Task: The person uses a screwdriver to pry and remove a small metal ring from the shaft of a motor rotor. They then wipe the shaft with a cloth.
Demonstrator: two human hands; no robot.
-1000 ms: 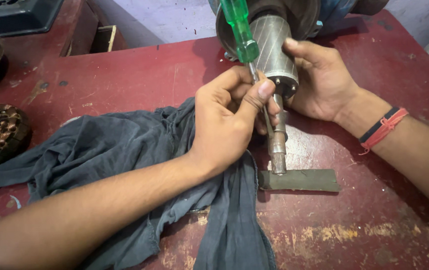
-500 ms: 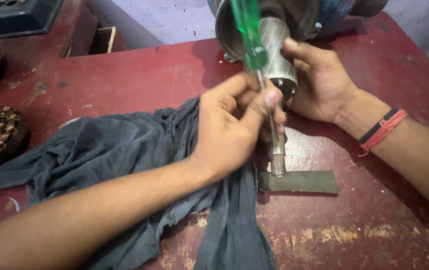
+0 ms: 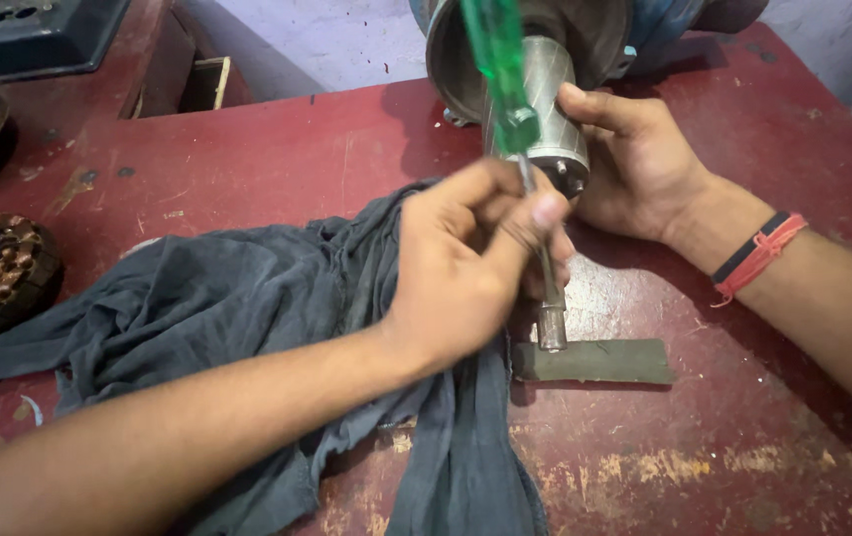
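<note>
Your left hand (image 3: 465, 268) has slid lower down the screwdriver (image 3: 505, 99), fingers clenched round its shaft beside the metal rod (image 3: 550, 313) resting on the grey block (image 3: 604, 359). Your right hand (image 3: 634, 159) keeps gripping the motor cylinder (image 3: 550, 99) on the table (image 3: 297, 139).

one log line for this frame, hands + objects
left hand: grips green screwdriver shaft | right hand: holds metal cylinder | shaft end: on grey block | grey cloth: on red table
</note>
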